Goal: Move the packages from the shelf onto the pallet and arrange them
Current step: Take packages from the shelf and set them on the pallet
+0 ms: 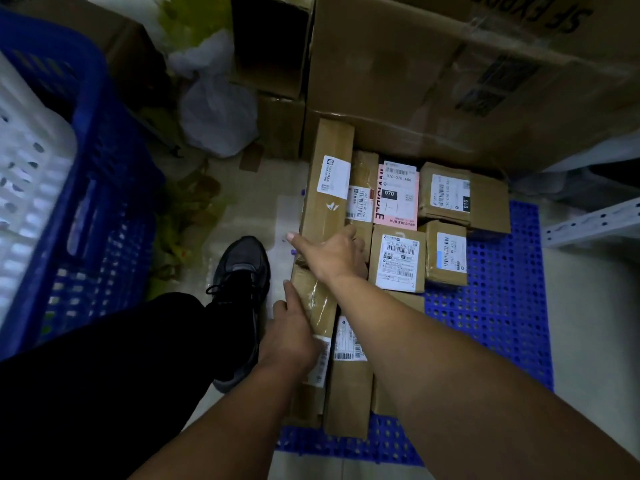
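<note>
A blue perforated pallet (502, 306) lies on the floor with several taped cardboard packages on it. A long brown box (327, 202) runs along the pallet's left edge. My right hand (332, 252) lies across its near part, fingers wrapped over the edge. My left hand (292, 337) presses the left side of a second long box (313, 306) just below, thumb up against it. A pink "INVISIBLE BRA" package (398, 192) and small labelled boxes (398, 259) sit to the right.
A large SF Express carton (450, 81) stands behind the pallet. A blue plastic crate (86, 202) holding white items fills the left. My black shoe (242, 271) stands on the floor beside the pallet. A white shelf rail (595, 223) shows at right.
</note>
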